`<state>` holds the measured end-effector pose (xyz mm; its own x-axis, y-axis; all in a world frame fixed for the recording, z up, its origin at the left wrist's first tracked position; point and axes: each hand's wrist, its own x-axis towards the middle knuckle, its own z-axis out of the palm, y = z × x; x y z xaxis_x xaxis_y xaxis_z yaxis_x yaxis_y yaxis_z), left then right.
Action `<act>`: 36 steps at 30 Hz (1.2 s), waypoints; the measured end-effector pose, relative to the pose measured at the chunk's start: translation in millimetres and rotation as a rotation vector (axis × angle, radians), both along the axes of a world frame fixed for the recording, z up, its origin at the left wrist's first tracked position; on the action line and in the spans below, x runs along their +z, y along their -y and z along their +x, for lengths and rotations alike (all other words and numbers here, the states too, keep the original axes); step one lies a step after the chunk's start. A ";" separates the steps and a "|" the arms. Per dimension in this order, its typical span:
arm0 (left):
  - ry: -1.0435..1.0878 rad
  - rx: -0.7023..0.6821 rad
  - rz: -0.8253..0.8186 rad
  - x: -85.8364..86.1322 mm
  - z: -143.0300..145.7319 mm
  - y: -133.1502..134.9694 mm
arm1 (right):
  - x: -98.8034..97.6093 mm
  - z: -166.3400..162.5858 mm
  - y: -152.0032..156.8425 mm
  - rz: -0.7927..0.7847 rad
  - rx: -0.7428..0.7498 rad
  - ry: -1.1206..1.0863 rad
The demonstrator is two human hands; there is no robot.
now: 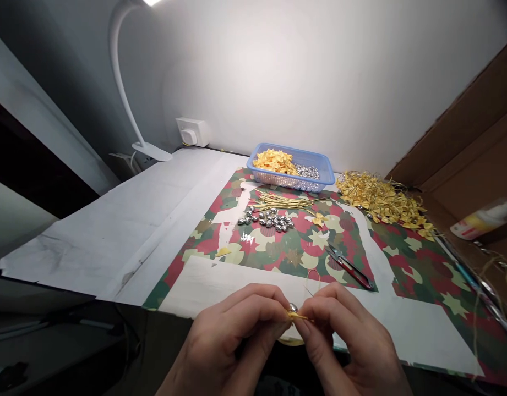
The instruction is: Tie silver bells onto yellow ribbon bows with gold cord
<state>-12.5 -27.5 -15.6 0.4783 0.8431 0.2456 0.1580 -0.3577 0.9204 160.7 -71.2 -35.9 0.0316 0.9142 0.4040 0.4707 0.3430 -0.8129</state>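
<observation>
Close to the table's front edge, my left hand (pixel 247 324) pinches one side of a small yellow ribbon bow (pixel 298 316). My right hand (pixel 346 330) pinches its other side, fingertips almost meeting the left ones. A shiny silver bead (pixel 293 307), perhaps a bell, shows between the hands at the bow. From the right fingertips a thin yellow cord (pixel 314 271) loops upward. The fingers cover most of the bow, so how bead and cord join it is hidden. Just beyond lie red-handled thread snips (pixel 350 268) and a cluster of loose silver beads (pixel 273 221).
A blue basket (pixel 327 173) holds yellow bows and silver beads. Yellow cords (pixel 282 202) lie before it. Corded bows form a pile (pixel 381 203) at right, near a bottle (pixel 482 220) in a cardboard box (pixel 463 148). A lamp (pixel 123 93) stands left.
</observation>
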 end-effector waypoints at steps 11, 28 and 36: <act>0.300 0.085 -0.625 7.9 6.8 -11.5 | 8.3 5.7 -4.4 -0.145 0.014 -0.107; 0.272 0.162 -0.637 8.3 0.3 -18.1 | 10.2 36.0 -17.8 -0.339 0.253 -0.054; 0.241 0.061 -0.648 1.0 3.6 -15.6 | 23.2 17.0 -26.2 -0.054 0.135 0.047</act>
<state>-8.9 -11.9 -14.6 0.4204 0.8794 -0.2233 -0.0748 0.2789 0.9574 177.7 -45.0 -12.7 -0.1105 0.9294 0.3522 0.4614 0.3618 -0.8100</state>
